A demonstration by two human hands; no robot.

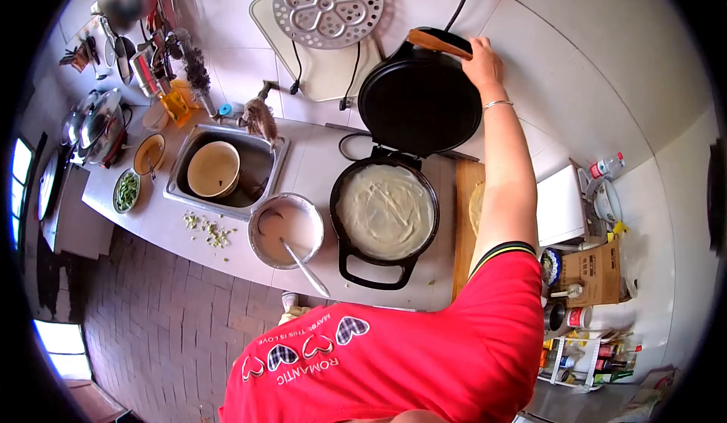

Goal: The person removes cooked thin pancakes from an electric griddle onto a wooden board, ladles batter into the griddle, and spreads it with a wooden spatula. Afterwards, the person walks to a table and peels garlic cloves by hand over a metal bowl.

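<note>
My right hand [483, 64] is closed round the end of a wooden spatula [438, 43], at the upper edge of a raised black lid [420, 105]. Whether its fingers also grip the lid's handle, I cannot tell. Below the lid, the electric griddle [344, 237] stands open with its front handle towards me. A pale, streaky layer of batter [388, 211] covers most of its plate. Left of the griddle is a bowl of batter [291, 230] with a ladle [304, 268] leaning out over the rim. My left hand is out of view.
A wooden board [466, 188] with a flat pancake [476, 207] lies right of the griddle, partly behind my arm. Further left are a sink [261, 188] holding a bowl [213, 169], chopped greens [210, 230] on the counter and a bowl of green vegetables [126, 192].
</note>
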